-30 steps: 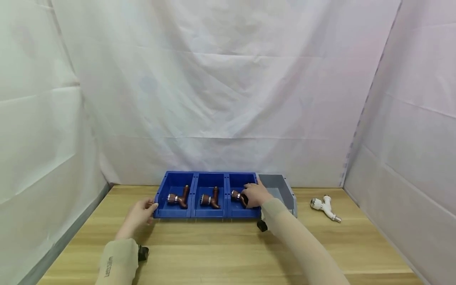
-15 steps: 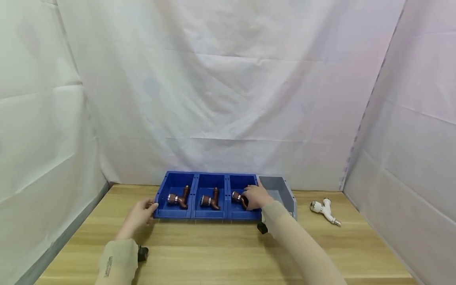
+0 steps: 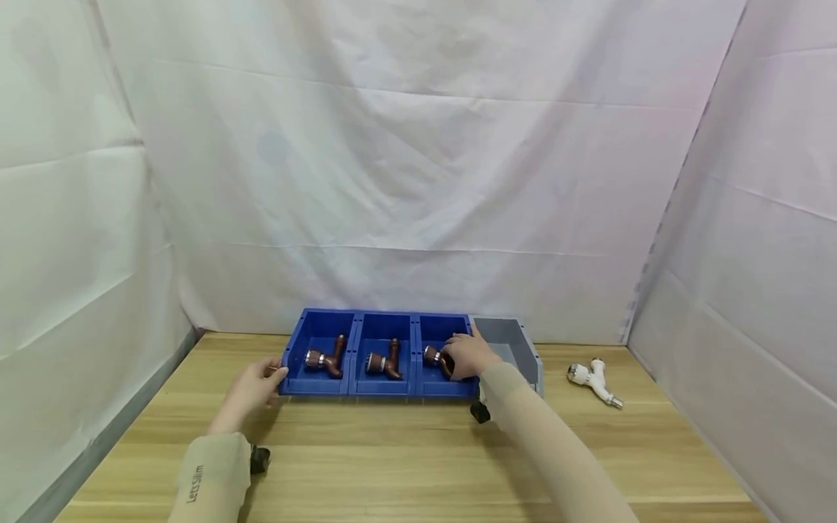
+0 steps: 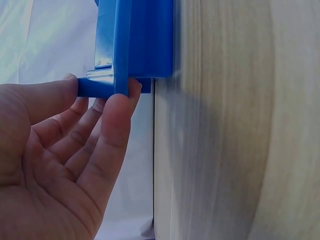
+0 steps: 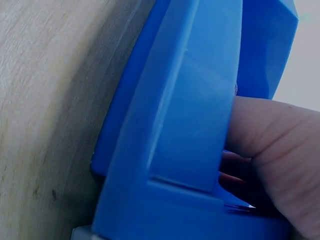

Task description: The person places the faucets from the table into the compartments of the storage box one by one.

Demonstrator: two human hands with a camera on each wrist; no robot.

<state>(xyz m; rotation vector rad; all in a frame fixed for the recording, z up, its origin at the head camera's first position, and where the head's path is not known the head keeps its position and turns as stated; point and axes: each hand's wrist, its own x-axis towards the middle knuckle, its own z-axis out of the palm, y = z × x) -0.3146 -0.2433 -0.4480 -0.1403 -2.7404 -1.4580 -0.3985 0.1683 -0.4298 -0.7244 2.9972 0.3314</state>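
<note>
Three blue bins (image 3: 382, 388) stand joined in a row, each with a brown faucet inside. The left faucet (image 3: 327, 359) and the middle faucet (image 3: 386, 362) lie untouched. My left hand (image 3: 251, 386) pinches the front left corner of the row between thumb and fingers; the left wrist view shows the blue rim (image 4: 121, 50) in that grip. My right hand (image 3: 472, 356) reaches into the third bin, fingers curled over the right faucet (image 3: 431, 354), whose knob sticks out to the left. In the right wrist view the bin's front wall (image 5: 195, 110) hides the fingertips and the faucet.
A grey bin (image 3: 510, 338) adjoins the blue row on the right, behind my right wrist. Farther right, a white faucet (image 3: 595, 381) lies on the wooden table (image 3: 366, 457). White sheeting (image 3: 405, 181) hangs behind and at both sides.
The head view has shifted slightly. Both hands, the bins and the faucets keep their places relative to each other.
</note>
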